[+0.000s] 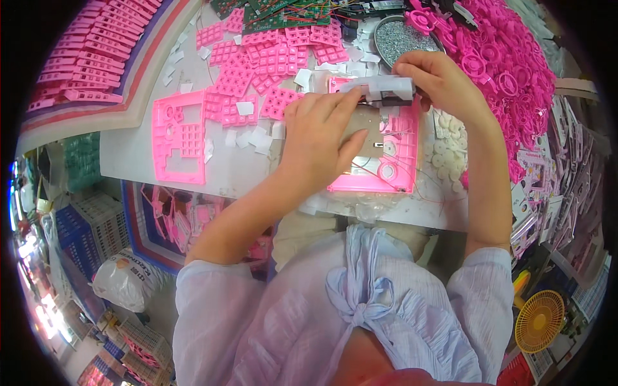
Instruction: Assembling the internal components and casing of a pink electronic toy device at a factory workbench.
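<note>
A pink plastic housing (371, 186) lies on the table in front of me, with a brown board (368, 128) and thin wires inside it. Across its far end lies a translucent tube-shaped plastic part (391, 86) with a dark strip under it. My left hand (322, 132) rests flat over the housing's left side, fingers stretched and thumb apart, index fingertip against the tube-shaped part. My right hand (434, 80) is closed around that part's right end, its fingertips partly hidden. Farther left lies a second pink housing (191, 139) with a grid of square openings.
Pink keypad pieces (235, 77) and white paper bits (259, 139) cover the table's middle. Green circuit boards (290, 14) and a round tray of small metal screws (404, 42) sit at the back. Pink rings (515, 71) and white round pieces (449, 151) heap on the right.
</note>
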Motion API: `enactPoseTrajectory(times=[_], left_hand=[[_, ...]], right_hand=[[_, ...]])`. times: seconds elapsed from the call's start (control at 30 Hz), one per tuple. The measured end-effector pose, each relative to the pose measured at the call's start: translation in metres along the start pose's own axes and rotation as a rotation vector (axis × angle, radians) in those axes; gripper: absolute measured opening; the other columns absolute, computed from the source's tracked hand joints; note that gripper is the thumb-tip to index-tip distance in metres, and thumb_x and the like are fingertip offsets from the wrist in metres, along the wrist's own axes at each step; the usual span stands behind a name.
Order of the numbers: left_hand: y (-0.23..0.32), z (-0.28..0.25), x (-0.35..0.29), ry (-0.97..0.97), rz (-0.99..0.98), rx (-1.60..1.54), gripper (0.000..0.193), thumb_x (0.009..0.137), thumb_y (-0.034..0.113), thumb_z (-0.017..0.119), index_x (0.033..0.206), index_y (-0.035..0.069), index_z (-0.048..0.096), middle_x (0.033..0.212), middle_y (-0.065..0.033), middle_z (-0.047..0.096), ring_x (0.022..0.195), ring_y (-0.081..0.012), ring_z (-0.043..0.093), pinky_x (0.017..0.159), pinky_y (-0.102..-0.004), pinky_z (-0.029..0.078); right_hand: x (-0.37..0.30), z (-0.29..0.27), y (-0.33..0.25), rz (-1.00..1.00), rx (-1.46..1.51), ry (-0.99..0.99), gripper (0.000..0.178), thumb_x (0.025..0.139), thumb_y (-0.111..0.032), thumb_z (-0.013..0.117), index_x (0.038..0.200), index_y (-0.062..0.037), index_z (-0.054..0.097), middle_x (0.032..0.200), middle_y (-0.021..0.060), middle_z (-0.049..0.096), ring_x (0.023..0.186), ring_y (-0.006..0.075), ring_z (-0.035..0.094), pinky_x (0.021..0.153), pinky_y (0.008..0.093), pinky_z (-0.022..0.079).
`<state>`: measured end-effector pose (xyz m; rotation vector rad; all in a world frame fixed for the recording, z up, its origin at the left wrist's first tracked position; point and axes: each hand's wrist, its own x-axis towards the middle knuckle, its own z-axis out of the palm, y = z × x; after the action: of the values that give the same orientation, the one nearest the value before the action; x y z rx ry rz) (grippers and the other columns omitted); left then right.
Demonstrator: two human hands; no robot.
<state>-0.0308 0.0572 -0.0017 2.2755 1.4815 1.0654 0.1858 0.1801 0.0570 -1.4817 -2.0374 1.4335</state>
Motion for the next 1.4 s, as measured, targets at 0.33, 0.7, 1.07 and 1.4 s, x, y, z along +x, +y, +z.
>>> enactPoseTrajectory(times=[0.33,0.7,1.07,1.4], left_hand=[[-0.001,0.002,-0.005,-0.004,0.012,0.056,0.062,0.078,0.017,0.075,0.136,0.002,0.058,0.115,-0.0125,0.063,0.105,-0.0312,0.057,0.094,-0.0446,0.038],[0.001,0.001,-0.012,0.047,-0.031,-0.142,0.056,0.076,0.002,0.072,0.129,-0.002,0.054,0.115,-0.0125,0.065,0.102,-0.0297,0.058,0.094,-0.0413,0.043],[-0.006,0.000,-0.012,0.035,0.077,-0.099,0.039,0.076,0.002,0.071,0.113,0.001,0.062,0.116,-0.0151,0.063,0.100,-0.0330,0.060,0.089,-0.0424,0.048],[-0.006,-0.001,-0.010,-0.019,0.096,-0.084,0.029,0.076,0.003,0.071,0.105,0.002,0.065,0.118,-0.0150,0.063,0.102,-0.0332,0.060,0.089,-0.0430,0.048]], right_hand=[[-0.038,0.020,0.011,-0.575,-0.373,0.089,0.055,0.082,-0.034,0.079,0.126,-0.0041,0.063,0.113,0.0137,0.065,0.100,0.0282,0.061,0.090,0.0404,0.049],[-0.045,0.053,0.021,-0.799,-0.518,0.444,0.046,0.073,-0.001,0.078,0.117,-0.0023,0.067,0.114,0.0127,0.070,0.103,0.0339,0.065,0.087,0.0409,0.055],[-0.050,0.055,0.010,-0.231,-0.043,0.316,0.038,0.074,0.000,0.077,0.111,-0.0021,0.070,0.112,0.0114,0.072,0.101,0.0317,0.065,0.085,0.0391,0.055],[-0.027,0.048,0.027,-0.826,-0.529,0.378,0.036,0.076,0.000,0.074,0.111,-0.0009,0.063,0.120,0.0120,0.068,0.108,0.0330,0.062,0.091,0.0402,0.053]])
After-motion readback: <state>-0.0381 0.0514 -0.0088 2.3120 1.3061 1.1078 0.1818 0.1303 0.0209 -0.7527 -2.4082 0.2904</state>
